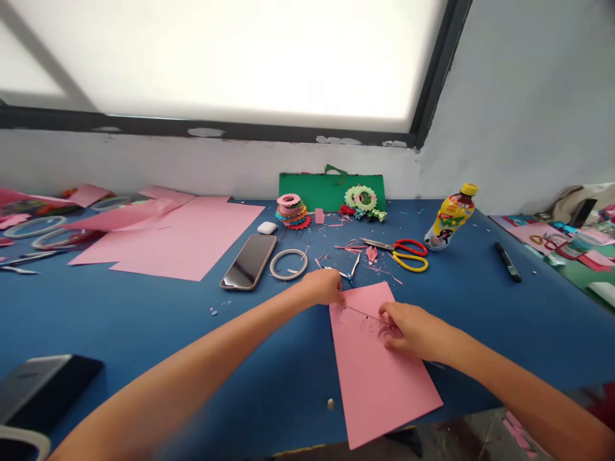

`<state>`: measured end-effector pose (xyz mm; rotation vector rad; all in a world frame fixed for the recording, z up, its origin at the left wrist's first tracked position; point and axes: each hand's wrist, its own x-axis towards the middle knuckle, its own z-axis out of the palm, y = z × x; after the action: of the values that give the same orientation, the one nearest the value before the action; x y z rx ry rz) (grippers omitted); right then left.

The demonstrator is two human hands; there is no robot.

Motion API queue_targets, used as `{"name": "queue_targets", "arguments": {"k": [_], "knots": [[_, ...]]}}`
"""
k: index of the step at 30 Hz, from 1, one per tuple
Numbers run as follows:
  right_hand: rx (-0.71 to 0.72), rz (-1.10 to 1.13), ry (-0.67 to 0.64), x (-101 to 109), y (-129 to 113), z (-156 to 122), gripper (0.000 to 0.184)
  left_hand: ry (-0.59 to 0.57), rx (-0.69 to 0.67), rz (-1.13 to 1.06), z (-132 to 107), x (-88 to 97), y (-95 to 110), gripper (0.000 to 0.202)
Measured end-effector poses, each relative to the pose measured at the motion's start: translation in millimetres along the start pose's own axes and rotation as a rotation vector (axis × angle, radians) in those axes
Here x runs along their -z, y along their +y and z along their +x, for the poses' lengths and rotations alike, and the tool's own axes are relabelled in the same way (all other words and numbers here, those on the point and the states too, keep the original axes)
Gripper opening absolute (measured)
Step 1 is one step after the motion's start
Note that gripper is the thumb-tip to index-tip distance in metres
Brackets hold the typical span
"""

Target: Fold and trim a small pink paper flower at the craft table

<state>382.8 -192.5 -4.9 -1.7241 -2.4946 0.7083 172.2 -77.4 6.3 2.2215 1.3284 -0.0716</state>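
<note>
Lying under a clear ruler [366,324], pink paper [379,390], plain, straight-edged

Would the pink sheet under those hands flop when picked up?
Perhaps slightly: the pink sheet looks thin, though its flat lie suggests stiffish card. Being thin, it's probably light. Tilting it might let the clear ruler on top slide off.

Looking like a paper-craft workspace; showing it through large pink sheets [192,230] spread across a blue table [163,314], a clear ruler [368,325], red-and-yellow-handled scissors [390,248], stacked scalloped paper rings [292,212] and scattered pink clippings [371,254].
</note>
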Motion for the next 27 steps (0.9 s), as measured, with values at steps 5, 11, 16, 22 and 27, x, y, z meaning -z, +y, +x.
{"name": "queue_targets", "arguments": {"k": [5,11,16,22,27], "knots": [[-0.019,-0.128,-0.009,-2.5,-14.1,-11.1,0.031,-0.074,0.001,-0.319,0.1,-8.2,-11.2,0.011],[0.049,-0.434,0.166,-21.1,-7.7,-7.8,0.034,-0.093,0.113,-0.697,-25.4,-23.4,-32.7,0.022],[0.224,-0.676,0.23,-13.0,9.5,0.2,0.042,-0.025,0.248,-0.896,-64.4,-32.0,-41.8,0.029],[0.356,-0.558,0.4,7.5,-10.9,-4.3,0.035,0.171,0.446,-1.33,-101.1,-55.4,-20.5,0.026],[0.526,-0.585,0.425,-15.7,-30.7,-1.3,0.031,0.071,0.366,-1.253,-101.4,-60.0,-16.5,0.028]]}}
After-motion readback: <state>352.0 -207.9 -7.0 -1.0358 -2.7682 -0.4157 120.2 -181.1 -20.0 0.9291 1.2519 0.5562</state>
